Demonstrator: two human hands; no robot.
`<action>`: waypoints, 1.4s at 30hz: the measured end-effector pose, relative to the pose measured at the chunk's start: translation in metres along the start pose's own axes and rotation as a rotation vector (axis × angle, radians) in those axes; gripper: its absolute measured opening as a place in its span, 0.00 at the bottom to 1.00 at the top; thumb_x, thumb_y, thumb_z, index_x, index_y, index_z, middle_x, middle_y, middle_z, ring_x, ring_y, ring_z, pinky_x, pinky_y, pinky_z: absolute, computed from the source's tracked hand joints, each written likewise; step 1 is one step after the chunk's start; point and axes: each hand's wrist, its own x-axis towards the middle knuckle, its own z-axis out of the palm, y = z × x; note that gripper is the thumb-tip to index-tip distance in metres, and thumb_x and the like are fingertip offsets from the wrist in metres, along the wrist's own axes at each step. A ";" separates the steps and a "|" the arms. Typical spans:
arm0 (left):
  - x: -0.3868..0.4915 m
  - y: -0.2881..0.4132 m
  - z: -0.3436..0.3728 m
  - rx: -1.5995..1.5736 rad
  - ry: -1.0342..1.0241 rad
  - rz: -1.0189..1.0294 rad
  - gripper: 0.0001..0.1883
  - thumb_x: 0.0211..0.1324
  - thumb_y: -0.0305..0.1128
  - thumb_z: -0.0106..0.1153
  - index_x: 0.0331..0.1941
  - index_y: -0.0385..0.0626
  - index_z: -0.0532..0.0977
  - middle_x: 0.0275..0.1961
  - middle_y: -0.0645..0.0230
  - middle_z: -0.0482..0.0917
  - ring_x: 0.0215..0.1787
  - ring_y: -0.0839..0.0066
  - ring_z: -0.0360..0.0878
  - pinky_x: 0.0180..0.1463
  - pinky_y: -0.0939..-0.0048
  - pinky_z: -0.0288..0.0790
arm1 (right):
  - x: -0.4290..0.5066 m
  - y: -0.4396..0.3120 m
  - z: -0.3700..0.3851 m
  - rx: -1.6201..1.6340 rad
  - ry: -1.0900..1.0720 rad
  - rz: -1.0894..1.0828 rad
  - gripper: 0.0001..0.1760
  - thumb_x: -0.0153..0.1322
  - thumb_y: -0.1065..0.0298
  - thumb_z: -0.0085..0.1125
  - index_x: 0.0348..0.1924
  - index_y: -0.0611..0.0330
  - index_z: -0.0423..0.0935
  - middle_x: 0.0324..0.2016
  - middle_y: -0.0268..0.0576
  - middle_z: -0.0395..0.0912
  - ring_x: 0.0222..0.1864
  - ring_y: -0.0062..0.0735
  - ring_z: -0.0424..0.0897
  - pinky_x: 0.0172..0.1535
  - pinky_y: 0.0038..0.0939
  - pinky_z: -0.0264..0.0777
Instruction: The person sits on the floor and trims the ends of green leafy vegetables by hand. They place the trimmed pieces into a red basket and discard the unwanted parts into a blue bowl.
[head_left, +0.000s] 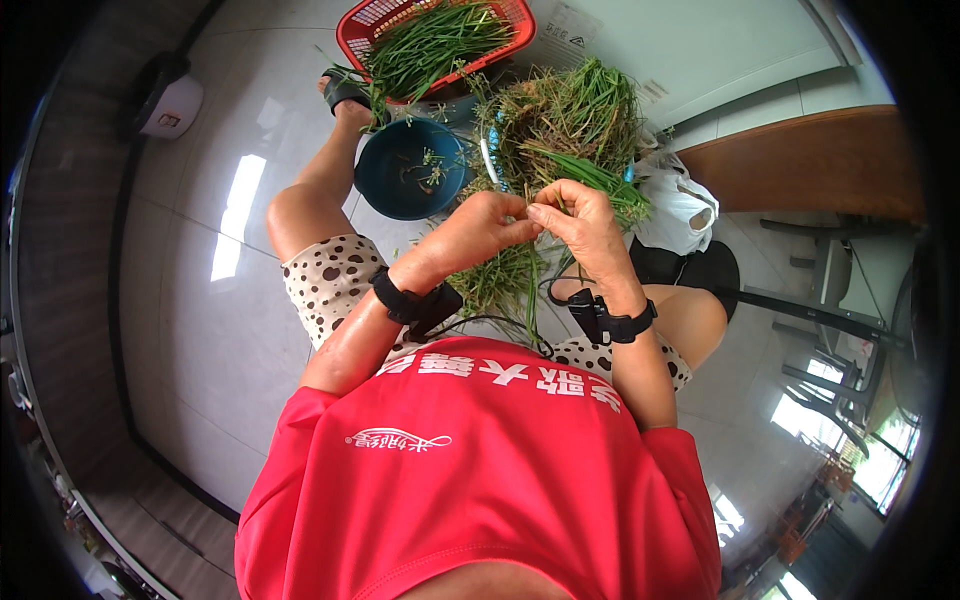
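My left hand (495, 221) and my right hand (581, 217) meet in front of me, fingertips together. Both pinch a thin bunch of green stalks (533, 281), which look like garlic chives and hang down towards my lap. Just beyond lies a big tangled heap of green and withered brown stalks (555, 112), with some fresher green leaves (592, 176) on its near side. Loose trimmings (491, 281) are scattered on the floor below my hands. To the left, a dark teal basin (375, 176) holds a few flower heads and brown scraps.
A red plastic basket (523, 26) full of long green stalks (442, 45) stands behind the basin. A white plastic bag (679, 206) rests right of the heap, near a brown wooden panel (810, 161). Black wrist devices with a cable (480, 319) are strapped to both my wrists.
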 end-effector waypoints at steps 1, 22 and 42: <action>-0.001 0.002 -0.001 0.035 0.007 -0.014 0.15 0.63 0.38 0.62 0.37 0.35 0.80 0.27 0.63 0.79 0.31 0.79 0.73 0.37 0.68 0.71 | 0.001 0.001 0.002 -0.002 0.006 0.003 0.06 0.71 0.71 0.63 0.33 0.67 0.79 0.25 0.30 0.78 0.28 0.13 0.73 0.30 0.19 0.66; -0.008 -0.023 -0.006 -0.227 -0.111 -0.042 0.12 0.70 0.36 0.55 0.39 0.38 0.79 0.36 0.75 0.80 0.39 0.86 0.72 0.45 0.79 0.67 | 0.003 0.020 0.002 -0.218 0.117 -0.136 0.05 0.72 0.74 0.59 0.33 0.68 0.78 0.21 0.30 0.75 0.23 0.15 0.67 0.27 0.23 0.63; -0.008 -0.024 -0.006 -0.377 -0.212 -0.093 0.15 0.70 0.40 0.53 0.39 0.39 0.80 0.39 0.73 0.82 0.42 0.83 0.73 0.50 0.78 0.66 | -0.012 0.036 -0.007 0.284 0.030 0.162 0.11 0.73 0.63 0.64 0.38 0.62 0.79 0.23 0.24 0.72 0.21 0.07 0.63 0.23 0.15 0.53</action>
